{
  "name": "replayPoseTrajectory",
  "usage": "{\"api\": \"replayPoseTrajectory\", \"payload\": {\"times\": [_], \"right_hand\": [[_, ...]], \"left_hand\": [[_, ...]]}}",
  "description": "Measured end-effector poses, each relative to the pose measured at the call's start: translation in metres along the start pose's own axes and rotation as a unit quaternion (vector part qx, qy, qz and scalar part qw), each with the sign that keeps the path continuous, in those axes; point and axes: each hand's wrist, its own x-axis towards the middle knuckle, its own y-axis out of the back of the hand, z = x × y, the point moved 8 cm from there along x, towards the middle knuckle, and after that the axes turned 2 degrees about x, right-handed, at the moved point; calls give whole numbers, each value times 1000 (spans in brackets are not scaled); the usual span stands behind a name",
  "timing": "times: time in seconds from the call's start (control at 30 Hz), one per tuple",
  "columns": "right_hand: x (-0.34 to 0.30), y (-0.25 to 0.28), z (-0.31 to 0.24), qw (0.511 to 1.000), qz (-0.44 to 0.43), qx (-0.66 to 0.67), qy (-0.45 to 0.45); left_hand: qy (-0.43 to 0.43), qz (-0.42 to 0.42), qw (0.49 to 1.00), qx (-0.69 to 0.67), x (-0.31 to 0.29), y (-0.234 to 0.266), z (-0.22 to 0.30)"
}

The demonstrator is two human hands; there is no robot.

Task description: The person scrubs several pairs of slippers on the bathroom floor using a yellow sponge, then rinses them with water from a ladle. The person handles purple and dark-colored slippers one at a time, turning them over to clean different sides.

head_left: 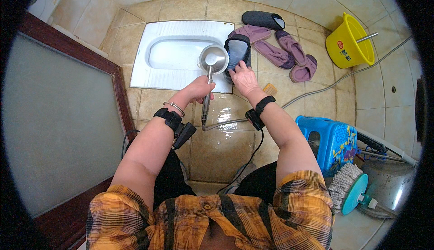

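Note:
My left hand is closed round the handle of a silver shower head, whose round head sits over the right end of the white squat toilet. A grey hose runs from the lower end of the handle. My right hand grips the near end of a black slipper with a wet-looking grey-blue insole. This slipper is at the toilet's right edge, just right of the shower head. Whether water is flowing cannot be made out. Beside my right wrist, a small yellow-orange block lies on the tiles.
Several purple slippers and a dark grey slipper lie to the right of the toilet. A yellow bucket stands by the wall. The hose crosses the wet tiles. Near right are a blue stool and a mop head.

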Motion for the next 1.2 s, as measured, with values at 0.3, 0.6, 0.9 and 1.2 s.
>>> {"api": "replayPoseTrajectory", "payload": {"times": [0.3,0.6,0.9,1.2], "right_hand": [[2,1,-3,1000,0,-13,5],[4,4,-3,1000,-15,-10,0],[9,-6,9,998,-19,-26,-45],[-1,-16,64,945,-15,157,-287]], "left_hand": [[-4,-1,1000,-2,-1,-1,3],[-8,-1,1000,-5,5,-2,-1],[-6,15,1000,-1,6,-1,-2],[4,19,1000,-14,11,-2,-7]]}}
